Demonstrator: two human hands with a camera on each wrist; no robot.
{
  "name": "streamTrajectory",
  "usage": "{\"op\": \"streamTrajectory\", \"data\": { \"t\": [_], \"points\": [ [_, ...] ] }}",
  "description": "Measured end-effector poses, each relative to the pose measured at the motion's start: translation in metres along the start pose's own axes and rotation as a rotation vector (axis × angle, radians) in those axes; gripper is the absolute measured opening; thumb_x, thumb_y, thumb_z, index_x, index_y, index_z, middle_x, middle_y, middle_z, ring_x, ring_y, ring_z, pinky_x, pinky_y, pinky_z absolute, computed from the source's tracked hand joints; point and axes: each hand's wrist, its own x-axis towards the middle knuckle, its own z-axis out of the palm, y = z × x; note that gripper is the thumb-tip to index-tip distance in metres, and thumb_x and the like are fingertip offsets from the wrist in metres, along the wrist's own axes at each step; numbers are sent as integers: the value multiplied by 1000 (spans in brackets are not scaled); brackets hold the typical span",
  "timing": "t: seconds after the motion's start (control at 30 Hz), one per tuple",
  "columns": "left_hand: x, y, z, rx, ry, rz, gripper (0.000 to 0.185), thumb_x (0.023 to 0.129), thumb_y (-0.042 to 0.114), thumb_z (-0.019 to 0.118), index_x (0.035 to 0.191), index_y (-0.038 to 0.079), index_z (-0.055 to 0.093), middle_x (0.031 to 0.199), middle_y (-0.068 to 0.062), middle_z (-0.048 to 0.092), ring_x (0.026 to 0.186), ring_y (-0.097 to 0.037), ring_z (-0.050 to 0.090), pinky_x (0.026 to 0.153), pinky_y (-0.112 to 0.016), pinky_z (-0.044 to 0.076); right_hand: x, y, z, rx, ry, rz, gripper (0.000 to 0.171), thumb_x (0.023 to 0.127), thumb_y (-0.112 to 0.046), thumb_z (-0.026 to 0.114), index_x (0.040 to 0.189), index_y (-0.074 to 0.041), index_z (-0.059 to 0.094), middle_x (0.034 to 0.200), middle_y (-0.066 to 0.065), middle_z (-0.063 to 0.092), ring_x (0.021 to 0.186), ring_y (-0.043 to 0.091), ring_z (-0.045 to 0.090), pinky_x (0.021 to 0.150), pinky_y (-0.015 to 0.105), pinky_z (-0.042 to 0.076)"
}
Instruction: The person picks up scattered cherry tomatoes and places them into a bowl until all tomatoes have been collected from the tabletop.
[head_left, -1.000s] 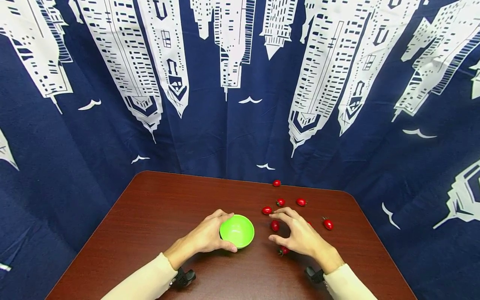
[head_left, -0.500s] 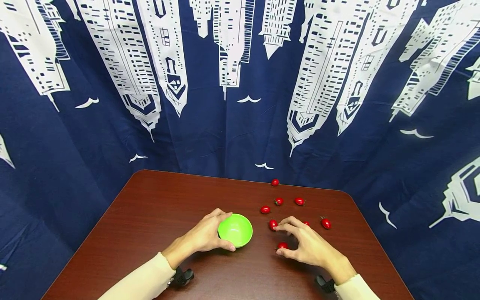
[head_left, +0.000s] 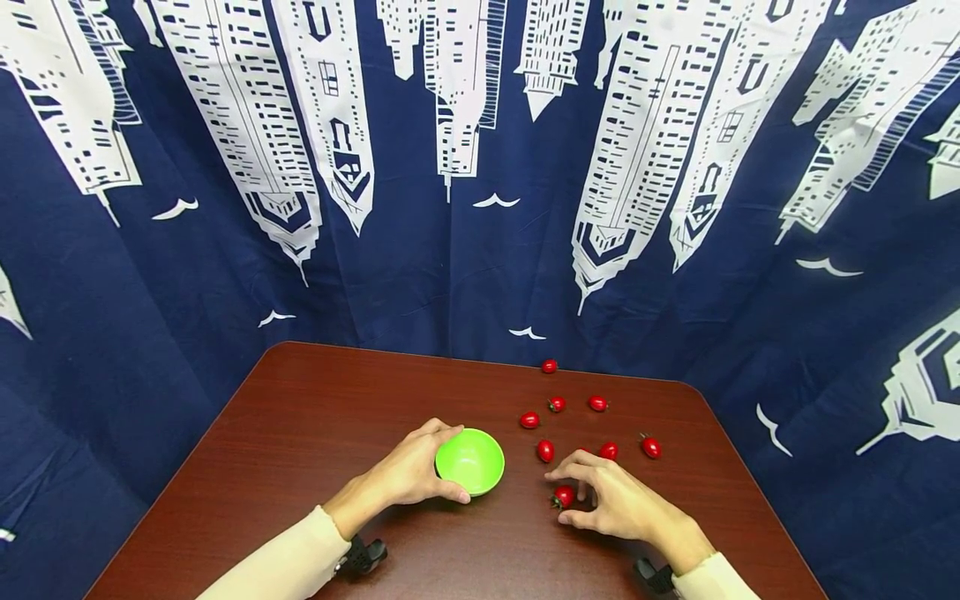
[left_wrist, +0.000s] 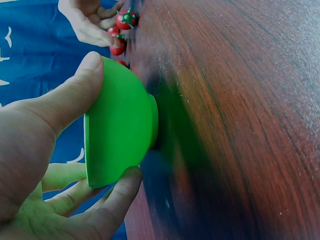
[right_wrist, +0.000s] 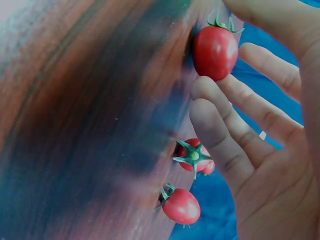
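Note:
My left hand [head_left: 416,468] grips a small bright green bowl [head_left: 471,462] by its left side, thumb at the near rim and fingers at the far one. In the left wrist view the bowl's smooth outer wall [left_wrist: 117,125] and foot show close over the table. To the right, my right hand [head_left: 622,502] is at the nearest cherry tomato [head_left: 562,497], a red one with a green stem. In the right wrist view this tomato [right_wrist: 215,52] lies between thumb and fingers, which are loosely bent, with fingertips right at its lower end.
Several more cherry tomatoes lie beyond the right hand on the brown wooden table [head_left: 330,400], among them one [head_left: 545,451] near the fingertips and one [head_left: 651,447] farther right. Another [head_left: 549,366] sits by the back edge. A blue curtain [head_left: 405,283] with white buildings hangs behind.
My right hand has moved back and slightly right, coming round the nearest tomato. Tomatoes it had covered now show behind it. My left hand and the bowl have stayed in place.

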Motion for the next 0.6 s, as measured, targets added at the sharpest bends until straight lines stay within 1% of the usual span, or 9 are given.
{"op": "streamTrajectory", "data": {
  "t": [0.17,0.27,0.6],
  "points": [
    [0,1,0,-4,-3,-4,112,74,39,114,164,-3,62,136,-11,71,127,-31,72,112,-54,62,0,1,2,42,-32,-12,44,98,-20,97,139,-15,82,126,-2,77,85,-1,67,74,22,62],
    [1,1,0,0,-3,-4,113,73,39,114,164,-3,62,136,-11,71,128,-32,72,112,-54,62,0,0,2,46,-43,-11,42,98,-16,95,138,-15,82,123,-3,77,85,-2,67,73,22,62],
    [0,2,0,-7,-8,-20,113,74,40,113,165,-2,61,137,-10,71,129,-30,71,113,-54,61,2,4,6,41,-27,-51,37,97,-5,93,131,-14,83,112,-6,76,81,-6,64,71,19,61]
  ]
}}
